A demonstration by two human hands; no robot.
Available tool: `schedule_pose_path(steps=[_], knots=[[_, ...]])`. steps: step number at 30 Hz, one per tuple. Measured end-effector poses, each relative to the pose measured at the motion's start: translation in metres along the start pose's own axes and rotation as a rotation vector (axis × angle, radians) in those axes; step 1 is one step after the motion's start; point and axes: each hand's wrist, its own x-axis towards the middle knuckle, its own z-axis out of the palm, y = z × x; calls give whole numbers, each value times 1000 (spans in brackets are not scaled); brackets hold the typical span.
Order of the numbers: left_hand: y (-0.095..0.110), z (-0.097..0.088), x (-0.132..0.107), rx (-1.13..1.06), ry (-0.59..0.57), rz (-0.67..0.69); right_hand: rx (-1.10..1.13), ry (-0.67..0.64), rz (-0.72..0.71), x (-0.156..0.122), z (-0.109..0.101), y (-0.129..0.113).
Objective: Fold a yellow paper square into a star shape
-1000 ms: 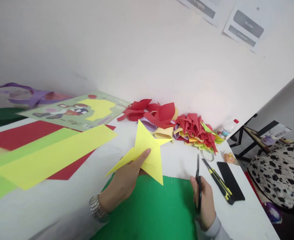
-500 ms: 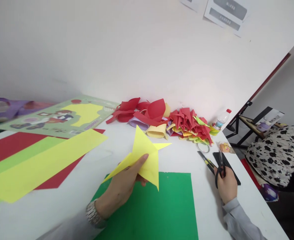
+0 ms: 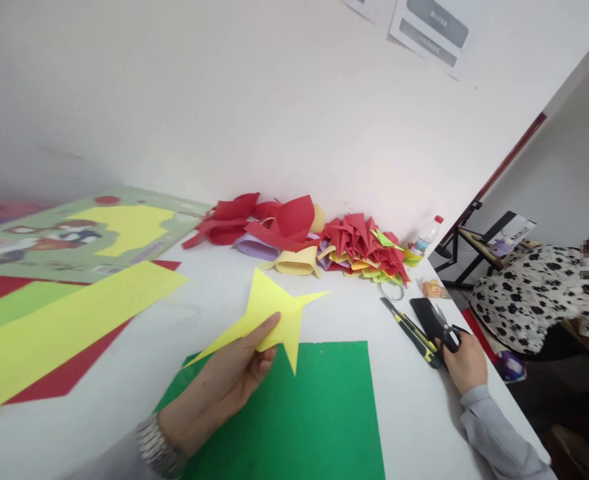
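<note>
My left hand (image 3: pixel 229 387) pinches a yellow paper star (image 3: pixel 274 310), thumb on its face and fingers beneath. The star has long uneven points and is held above the green mat (image 3: pixel 319 413). At the right, my right hand (image 3: pixel 465 363) has its fingers closed on the handles of black-handled scissors (image 3: pixel 447 331). Their blades point away, over a flat black phone-like object (image 3: pixel 424 317). Just left of that hand lies a yellow-and-black utility knife (image 3: pixel 413 333).
Red, purple and yellow paper pieces (image 3: pixel 294 227) and a stack of red folded paper (image 3: pixel 357 240) lie along the wall. A bottle (image 3: pixel 427 239), tape roll (image 3: pixel 391 289) and small packet (image 3: pixel 431 289) stand right. Paper strips (image 3: pixel 74 320) cover the left. A person (image 3: pixel 529 293) bends beyond the table.
The yellow star has opened out flatter in my left hand. My right hand has brought the scissors down from upright to low over the black object. The view has shifted right.
</note>
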Motion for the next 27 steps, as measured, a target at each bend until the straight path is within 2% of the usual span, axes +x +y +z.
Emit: schedule_pose_path(steps=[11, 14, 16, 18, 23, 27], knots=[[-3, -3, 8, -7, 22, 19, -55, 66, -259, -22, -21, -59], [-4, -2, 6, 7, 21, 41, 20, 18, -196, -23, -23, -61], [-3, 0, 3, 12, 40, 52, 95, -84, -43, -18, -22, -52], [-3, 2, 0, 16, 54, 54, 69, -112, 68, -8, -20, -34], [-3, 2, 1, 24, 39, 34, -56, -182, 359, 13, -18, 30], [-6, -1, 5, 27, 10, 31, -104, -278, 441, 9, -20, 67]])
